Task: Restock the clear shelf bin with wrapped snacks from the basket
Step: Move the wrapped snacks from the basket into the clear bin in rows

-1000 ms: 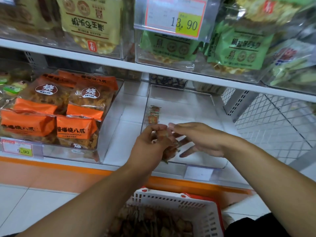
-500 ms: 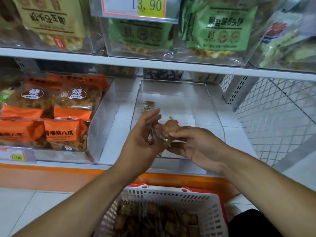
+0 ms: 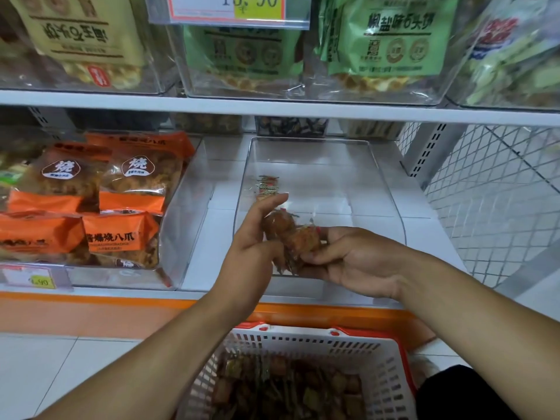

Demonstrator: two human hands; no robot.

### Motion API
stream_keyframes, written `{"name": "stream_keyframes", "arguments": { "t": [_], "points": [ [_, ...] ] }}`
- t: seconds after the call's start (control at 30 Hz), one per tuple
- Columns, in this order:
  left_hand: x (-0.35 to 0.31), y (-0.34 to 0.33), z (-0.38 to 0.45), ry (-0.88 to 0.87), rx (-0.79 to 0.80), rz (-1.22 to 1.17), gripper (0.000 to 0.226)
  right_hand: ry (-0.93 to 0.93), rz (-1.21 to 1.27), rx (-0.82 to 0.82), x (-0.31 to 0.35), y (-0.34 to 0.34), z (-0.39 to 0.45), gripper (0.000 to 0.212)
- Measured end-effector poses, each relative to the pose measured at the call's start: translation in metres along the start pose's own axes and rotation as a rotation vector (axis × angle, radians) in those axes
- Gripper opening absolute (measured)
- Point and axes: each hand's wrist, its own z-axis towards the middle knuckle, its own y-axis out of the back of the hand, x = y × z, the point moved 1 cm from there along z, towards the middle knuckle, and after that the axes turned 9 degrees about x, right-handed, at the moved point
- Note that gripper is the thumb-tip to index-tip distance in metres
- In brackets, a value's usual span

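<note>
A clear shelf bin (image 3: 375,177) sits on the lower shelf with one or two wrapped snacks (image 3: 266,185) lying at its back left. Over the bin's front edge both hands meet around a small bunch of brown wrapped snacks (image 3: 292,234). My right hand (image 3: 357,259) grips the bunch from the right, palm up, thumb on top. My left hand (image 3: 257,247) touches the bunch from the left with its fingers straight. The white basket with a red rim (image 3: 318,344) stands below, holding several wrapped snacks (image 3: 288,389).
Orange snack bags (image 3: 115,207) fill the clear bin on the left. Green and yellow bags (image 3: 385,40) fill bins on the shelf above, under a price tag (image 3: 230,7). A white wire mesh panel (image 3: 491,192) closes the right side. Orange shelf edge (image 3: 91,310) runs below.
The bunch of snacks has come up from between my hands and now shows above them. My left fingers have straightened. The camera has tilted down, showing more of the basket.
</note>
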Motion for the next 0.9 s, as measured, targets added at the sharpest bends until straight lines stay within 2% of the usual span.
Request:
{"name": "stream_keyframes", "arguments": {
  "t": [0.2, 0.27, 0.37, 0.43, 0.53, 0.6, 0.67, 0.77, 0.9],
  "points": [
    [-0.004, 0.002, 0.000, 0.005, -0.107, -0.206, 0.057, 0.102, 0.039, -0.017, -0.006, -0.004, 0.004, 0.043],
    [-0.008, 0.004, 0.002, 0.033, -0.152, -0.206, 0.047, 0.126, 0.031, -0.023, -0.008, -0.004, 0.006, 0.041],
    [-0.008, 0.008, 0.003, 0.083, -0.191, 0.013, 0.029, 0.139, -0.120, -0.066, -0.008, -0.004, 0.007, 0.043],
    [-0.007, 0.008, 0.001, 0.125, -0.158, 0.138, 0.028, 0.138, -0.254, -0.084, -0.007, -0.004, 0.006, 0.050],
    [-0.006, 0.008, -0.003, 0.142, -0.068, 0.285, 0.023, 0.103, -0.303, -0.099, -0.007, 0.001, 0.005, 0.084],
    [-0.006, 0.006, -0.004, 0.156, -0.006, 0.403, 0.033, 0.082, -0.394, -0.053, -0.005, 0.002, 0.003, 0.096],
    [-0.005, 0.004, -0.005, 0.199, 0.052, 0.481, 0.039, 0.067, -0.493, -0.025, -0.002, 0.002, 0.002, 0.093],
    [-0.003, 0.000, -0.007, 0.281, 0.141, 0.530, 0.052, 0.022, -0.591, -0.066, 0.000, 0.004, 0.003, 0.088],
    [-0.003, 0.000, -0.005, 0.276, 0.068, 0.530, 0.056, 0.022, -0.675, -0.149, 0.011, 0.010, 0.011, 0.077]
  ]
}}
